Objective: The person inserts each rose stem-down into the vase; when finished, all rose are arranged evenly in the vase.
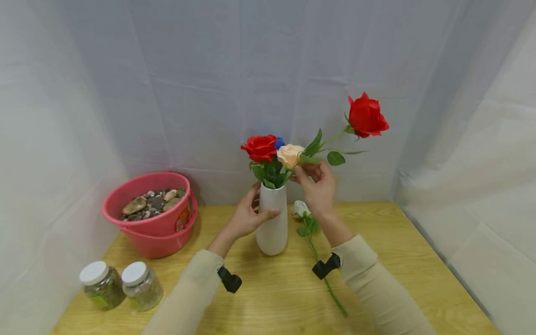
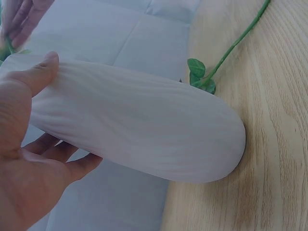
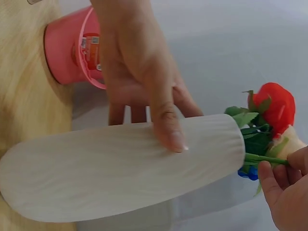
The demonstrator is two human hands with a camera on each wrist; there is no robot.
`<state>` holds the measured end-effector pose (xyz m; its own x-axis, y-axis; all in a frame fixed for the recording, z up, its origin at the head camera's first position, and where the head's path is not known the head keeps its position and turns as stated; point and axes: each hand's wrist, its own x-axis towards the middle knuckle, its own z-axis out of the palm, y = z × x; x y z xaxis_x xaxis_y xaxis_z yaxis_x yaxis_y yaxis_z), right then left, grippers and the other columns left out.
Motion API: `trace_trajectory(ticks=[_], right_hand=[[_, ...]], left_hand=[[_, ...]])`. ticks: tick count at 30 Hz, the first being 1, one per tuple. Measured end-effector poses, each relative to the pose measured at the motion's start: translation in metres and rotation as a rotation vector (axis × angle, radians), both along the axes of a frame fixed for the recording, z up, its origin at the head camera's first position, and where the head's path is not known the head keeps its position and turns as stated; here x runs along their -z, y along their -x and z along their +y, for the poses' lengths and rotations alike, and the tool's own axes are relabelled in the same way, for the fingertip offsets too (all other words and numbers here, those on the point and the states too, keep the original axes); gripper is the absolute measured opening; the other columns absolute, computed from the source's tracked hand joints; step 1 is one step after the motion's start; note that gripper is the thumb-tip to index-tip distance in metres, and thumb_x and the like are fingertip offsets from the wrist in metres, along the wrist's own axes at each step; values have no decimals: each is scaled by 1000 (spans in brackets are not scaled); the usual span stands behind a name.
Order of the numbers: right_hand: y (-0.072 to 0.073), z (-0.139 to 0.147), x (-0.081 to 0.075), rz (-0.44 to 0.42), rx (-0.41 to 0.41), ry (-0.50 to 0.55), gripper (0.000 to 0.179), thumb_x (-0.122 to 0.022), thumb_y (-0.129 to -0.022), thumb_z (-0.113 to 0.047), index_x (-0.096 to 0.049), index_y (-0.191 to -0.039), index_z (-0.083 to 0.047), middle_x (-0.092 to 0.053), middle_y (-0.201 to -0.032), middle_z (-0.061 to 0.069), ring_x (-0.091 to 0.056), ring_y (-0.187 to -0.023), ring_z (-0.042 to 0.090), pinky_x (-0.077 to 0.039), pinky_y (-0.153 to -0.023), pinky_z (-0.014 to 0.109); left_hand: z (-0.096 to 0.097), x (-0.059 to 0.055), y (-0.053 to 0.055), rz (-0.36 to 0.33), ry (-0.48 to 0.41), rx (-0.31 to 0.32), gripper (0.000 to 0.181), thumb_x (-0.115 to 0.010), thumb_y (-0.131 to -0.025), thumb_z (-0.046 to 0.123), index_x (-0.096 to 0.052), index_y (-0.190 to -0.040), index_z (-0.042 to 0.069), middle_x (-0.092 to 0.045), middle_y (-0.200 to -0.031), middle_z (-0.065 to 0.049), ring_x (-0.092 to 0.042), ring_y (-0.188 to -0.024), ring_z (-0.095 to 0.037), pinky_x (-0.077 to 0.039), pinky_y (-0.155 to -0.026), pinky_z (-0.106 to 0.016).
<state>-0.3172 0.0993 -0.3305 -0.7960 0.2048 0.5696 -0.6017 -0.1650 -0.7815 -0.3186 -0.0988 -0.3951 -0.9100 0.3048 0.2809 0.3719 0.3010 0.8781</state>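
Observation:
A white ribbed vase (image 1: pixel 272 228) stands upright on the table, its upper part gripped by my left hand (image 1: pixel 247 214) with the thumb in front and the fingers behind. In its mouth are a red rose (image 1: pixel 260 148), a cream rose (image 1: pixel 290 155) and a blue flower (image 1: pixel 279 142). My right hand (image 1: pixel 320 186) pinches the green stem (image 3: pixel 264 158) of another red rose (image 1: pixel 367 115), whose bloom leans far out to the right. That stem's lower end reaches into the vase mouth in the right wrist view. A white rose (image 1: pixel 300 209) lies on the table, right of the vase.
A pink bucket (image 1: pixel 144 232) filled with stones (image 1: pixel 155 203) stands at the back left. Two lidded jars (image 1: pixel 102 286) sit at the front left of the wooden table (image 1: pixel 268 298). Pale sheeting (image 1: pixel 201 93) hangs behind and at both sides.

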Motion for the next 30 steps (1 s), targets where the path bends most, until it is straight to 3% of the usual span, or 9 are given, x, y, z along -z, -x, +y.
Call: trace_trajectory(ticks=[4,7,10,13,19,26,30], right_hand=[[1,-5,9,-47,22,-78,18,-72,-94,9,-61,-107,12,-74,-92,7,-72,-79,9,-66,-77,36],[2,-9,13,-78,68,-146,17,-75,-92,6,-63,-104,10,-75,-91,13,-71,-78,3,-64,-74,27],[1,-11,15,-122,133,-241,16,-79,-92,-3,-66,-98,5,-77,-92,18,-67,-78,-1,-56,-69,18],[1,-12,17,-155,174,-306,16,-81,-92,-10,-68,-94,1,-79,-97,19,-65,-79,-1,-50,-67,17],[0,-12,18,-179,176,-317,20,-81,-93,-13,-65,-91,0,-79,-102,20,-66,-83,4,-51,-70,17],[-1,-13,15,-187,204,-372,17,-81,-93,-17,-78,-99,-2,-79,-97,17,-68,-82,8,-52,-71,18],[-2,-14,11,-219,161,-380,22,-82,-93,-22,-80,-102,-2,-79,-97,17,-69,-83,12,-54,-70,20]], left_hand=[[0,0,0,20,-14,15,95,-80,-95,22,-21,-169,22,-46,-161,-19,-54,-140,-45,-52,-108,-62],[0,0,0,28,-15,17,94,-80,-95,21,-22,-169,21,-47,-160,-20,-55,-139,-46,-53,-107,-62],[0,0,-1,29,-20,17,93,-79,-95,21,-23,-169,20,-48,-159,-21,-56,-139,-47,-53,-106,-62],[-1,0,0,27,-24,16,92,-80,-95,21,-24,-169,20,-48,-159,-22,-56,-139,-47,-54,-106,-62],[0,0,0,28,-15,9,93,-80,-95,22,-24,-169,21,-48,-159,-22,-56,-139,-47,-53,-106,-62],[-1,0,-1,33,-13,11,93,-80,-95,21,-23,-169,20,-48,-159,-22,-56,-139,-47,-54,-106,-62],[-1,0,-1,38,-15,15,92,-79,-96,19,-23,-169,20,-48,-159,-23,-55,-139,-47,-53,-106,-62]])
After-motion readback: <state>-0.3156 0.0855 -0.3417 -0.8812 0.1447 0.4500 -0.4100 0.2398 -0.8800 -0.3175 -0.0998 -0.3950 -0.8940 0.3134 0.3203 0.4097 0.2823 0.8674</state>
